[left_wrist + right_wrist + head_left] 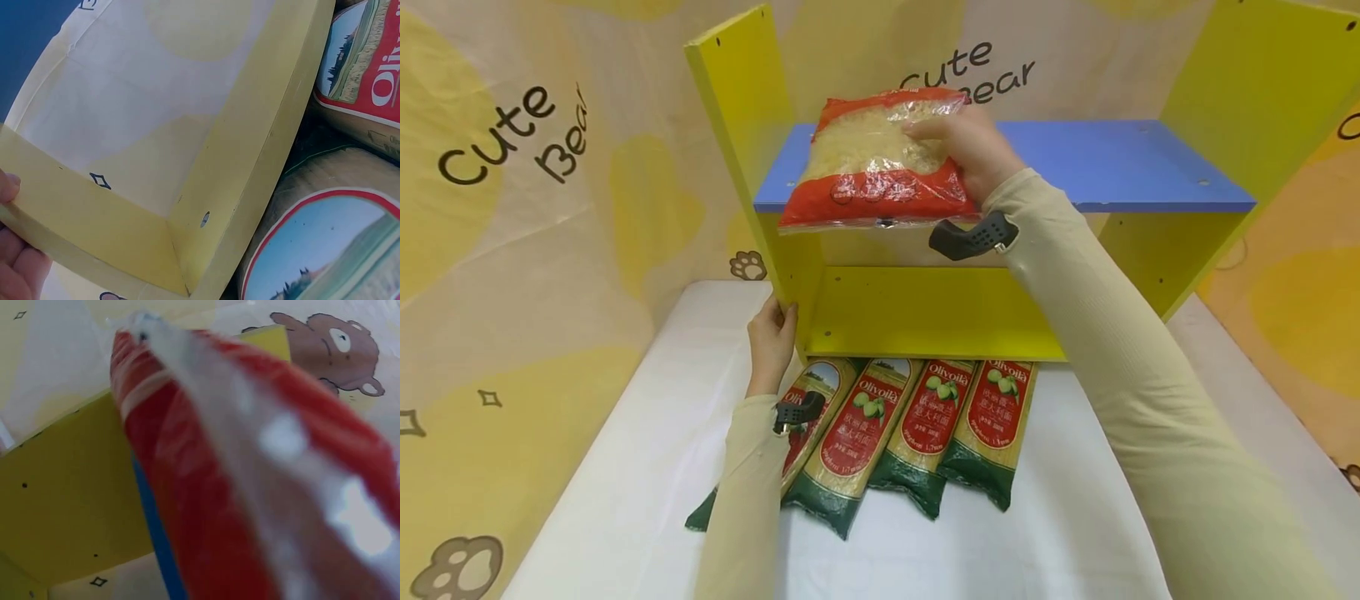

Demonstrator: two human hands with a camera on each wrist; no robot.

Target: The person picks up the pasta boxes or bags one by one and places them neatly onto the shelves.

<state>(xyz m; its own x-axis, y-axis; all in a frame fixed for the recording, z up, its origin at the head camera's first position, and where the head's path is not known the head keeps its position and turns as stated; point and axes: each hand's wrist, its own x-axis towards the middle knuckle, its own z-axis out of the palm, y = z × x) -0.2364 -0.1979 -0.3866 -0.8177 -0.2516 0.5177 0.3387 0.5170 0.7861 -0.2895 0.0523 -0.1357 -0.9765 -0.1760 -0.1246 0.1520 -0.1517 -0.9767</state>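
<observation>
My right hand (981, 150) holds a red-and-clear plastic bag of pale yellow pasta (868, 150) by its right end, thumb on the front. The bag appears just above the left half of the blue middle board (1120, 162) of a yellow shelf unit (733, 100). Close up in the right wrist view, the bag (181, 456) is blurred and hides the hand. My left hand (770, 346) grips the front edge of the unit's left side panel, low down. The left wrist view has the thumb on one face of the panel (94, 219) and fingers on the other.
Several spaghetti packets (861, 425) with red labels and green ends lie side by side on the white tablecloth (1067, 517), their far ends against the unit's yellow bottom board (925, 312). A patterned cloth backdrop (565, 250) stands behind and at both sides.
</observation>
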